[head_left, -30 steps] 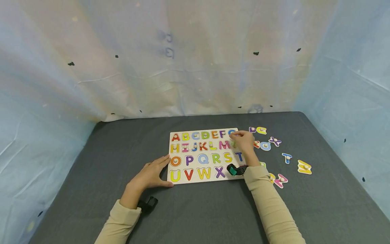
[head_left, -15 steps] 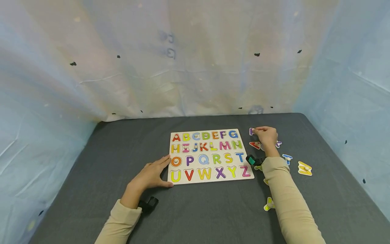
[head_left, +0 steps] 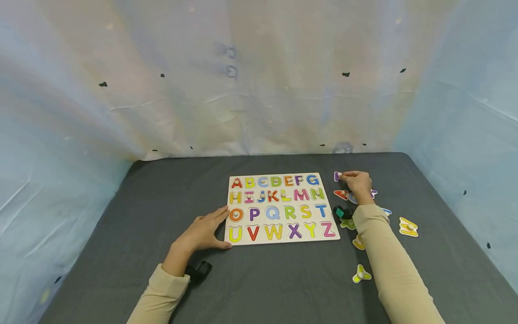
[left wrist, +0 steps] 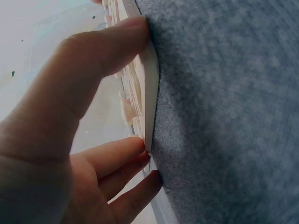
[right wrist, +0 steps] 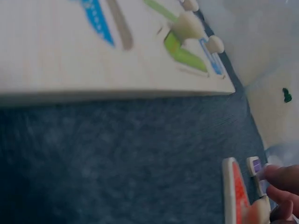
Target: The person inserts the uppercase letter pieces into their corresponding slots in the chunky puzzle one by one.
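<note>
A wooden alphabet puzzle board (head_left: 259,220) lies on the dark cloth; its upper rows hold letter pieces with round knobs, from A to N and O. My left hand (head_left: 202,231) rests at the board's lower left corner, thumb (left wrist: 110,46) on the front edge and fingers (left wrist: 117,156) along the left side. Right of the board, my right hand (head_left: 359,183) pinches a purple letter piece (head_left: 337,177) at its knob, low over the cloth. The right wrist view catches only those fingertips (right wrist: 282,179) at its edge. Close beside them lies a red letter piece (head_left: 341,194).
Other loose letter pieces lie on the right: a yellow W (head_left: 408,227), a green piece (head_left: 348,224), a yellow piece (head_left: 358,243) and a yellow-green Y (head_left: 361,274). The right hand and sleeve partly cover several. Pale curtains (head_left: 263,112) stand behind the table.
My right hand has left the blue G at the board's upper right corner and moved right to the purple letter piece. The left hand has stayed at the board's corner.
</note>
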Demonstrator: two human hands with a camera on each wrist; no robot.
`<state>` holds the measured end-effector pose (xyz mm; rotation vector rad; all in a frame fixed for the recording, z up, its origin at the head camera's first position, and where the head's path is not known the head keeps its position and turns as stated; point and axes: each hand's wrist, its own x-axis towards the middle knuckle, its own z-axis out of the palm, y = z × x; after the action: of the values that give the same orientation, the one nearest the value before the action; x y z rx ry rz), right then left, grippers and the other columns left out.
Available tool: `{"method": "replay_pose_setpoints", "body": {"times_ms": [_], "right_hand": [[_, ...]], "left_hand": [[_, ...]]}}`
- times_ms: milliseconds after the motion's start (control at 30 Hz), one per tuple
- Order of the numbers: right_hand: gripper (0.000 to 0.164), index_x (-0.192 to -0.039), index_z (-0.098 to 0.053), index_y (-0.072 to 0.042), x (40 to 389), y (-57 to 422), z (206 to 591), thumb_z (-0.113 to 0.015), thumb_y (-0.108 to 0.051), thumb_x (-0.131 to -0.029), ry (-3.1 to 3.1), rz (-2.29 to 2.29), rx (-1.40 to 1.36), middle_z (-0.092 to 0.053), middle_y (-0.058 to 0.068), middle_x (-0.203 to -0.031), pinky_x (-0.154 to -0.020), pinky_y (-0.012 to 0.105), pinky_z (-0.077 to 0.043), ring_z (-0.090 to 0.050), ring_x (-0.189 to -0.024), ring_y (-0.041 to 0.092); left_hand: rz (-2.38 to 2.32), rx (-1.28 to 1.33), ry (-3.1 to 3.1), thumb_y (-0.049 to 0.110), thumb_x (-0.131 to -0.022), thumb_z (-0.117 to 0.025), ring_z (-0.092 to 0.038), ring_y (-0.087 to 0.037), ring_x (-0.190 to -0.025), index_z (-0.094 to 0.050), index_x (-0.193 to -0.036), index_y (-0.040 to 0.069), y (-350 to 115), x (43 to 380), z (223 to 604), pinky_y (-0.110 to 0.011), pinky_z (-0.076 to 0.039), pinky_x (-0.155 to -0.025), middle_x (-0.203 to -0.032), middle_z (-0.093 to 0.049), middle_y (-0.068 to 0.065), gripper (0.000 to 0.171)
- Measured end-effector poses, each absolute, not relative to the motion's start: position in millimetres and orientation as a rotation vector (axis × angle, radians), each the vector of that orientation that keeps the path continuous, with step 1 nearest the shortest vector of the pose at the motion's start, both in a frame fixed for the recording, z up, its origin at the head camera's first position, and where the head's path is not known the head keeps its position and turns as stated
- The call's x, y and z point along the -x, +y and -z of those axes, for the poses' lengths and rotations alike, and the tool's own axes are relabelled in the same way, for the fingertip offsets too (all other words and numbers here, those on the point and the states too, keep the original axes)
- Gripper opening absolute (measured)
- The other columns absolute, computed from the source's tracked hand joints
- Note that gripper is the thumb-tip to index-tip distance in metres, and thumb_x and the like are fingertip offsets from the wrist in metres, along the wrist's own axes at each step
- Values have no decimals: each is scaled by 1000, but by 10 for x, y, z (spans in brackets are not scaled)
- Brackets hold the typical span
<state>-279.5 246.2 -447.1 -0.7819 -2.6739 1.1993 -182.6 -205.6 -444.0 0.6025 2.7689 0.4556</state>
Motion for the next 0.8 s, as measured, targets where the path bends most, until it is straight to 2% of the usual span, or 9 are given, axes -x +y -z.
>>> {"method": "replay_pose_setpoints", "body": {"times_ms": [500, 733, 800], "right_hand": [[39, -115, -72, -10, 2886, 2470, 4548, -67, -38, -87, -2675, -1114, 803, -68, 12, -124, -91, 43, -45, -59, -118, 33], [39, -115, -72, -11, 2873, 2448, 4529, -67, -39, -88, -2651, -1155, 856, -65, 12, -130, -100, 45, -42, -54, -124, 33], [39, -114, -72, -11, 2854, 2417, 4507, -67, -40, -88, -2636, -1167, 844, -64, 13, -130, -97, 44, -43, -54, -123, 34]], "left_hand": [[-475, -604, 2755, 45, -73, -81, -34, -35, -145, -29, -151, 6, -2034, 1817, 4426, -61, -28, -110, -161, -26, -11, 101], [-488, -590, 2748, 44, -73, -81, -34, -34, -146, -29, -152, 6, -2032, 1815, 4423, -60, -27, -111, -161, -26, -10, 101], [-477, -591, 2755, 44, -73, -81, -34, -34, -145, -29, -151, 5, -2039, 1814, 4428, -60, -28, -111, -161, -26, -11, 102]]}}
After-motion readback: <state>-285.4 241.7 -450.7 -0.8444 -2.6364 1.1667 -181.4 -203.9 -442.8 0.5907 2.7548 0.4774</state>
